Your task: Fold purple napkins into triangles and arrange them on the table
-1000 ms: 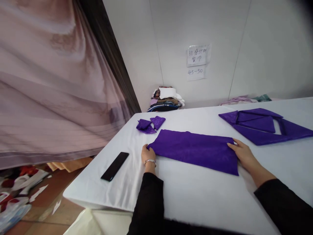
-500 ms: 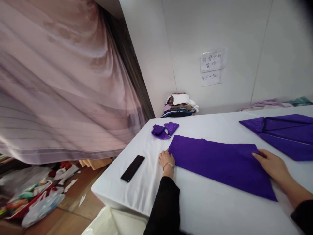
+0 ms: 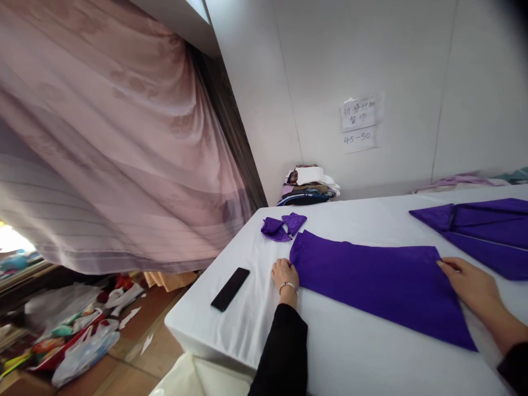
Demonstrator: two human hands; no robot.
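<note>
A plain deep purple is shared by the flat cloth point(image 3: 371, 278) and the folded cloth point(image 3: 490, 256) at right, the counter point(image 3: 355, 352) is covered in white, the phone point(image 3: 230, 290) is coloured black, and the dusty-pink curtain point(image 3: 136, 148) is patterned with darker blotches and thin stripes.

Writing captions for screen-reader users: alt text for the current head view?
A person's left hand touches the left edge of a purple cloth napkin on a white tablecloth, while the right hand pinches its right edge. A black smartphone lies to the left; more purple cloth lies far right; folded textiles are stacked by the wall.
</note>
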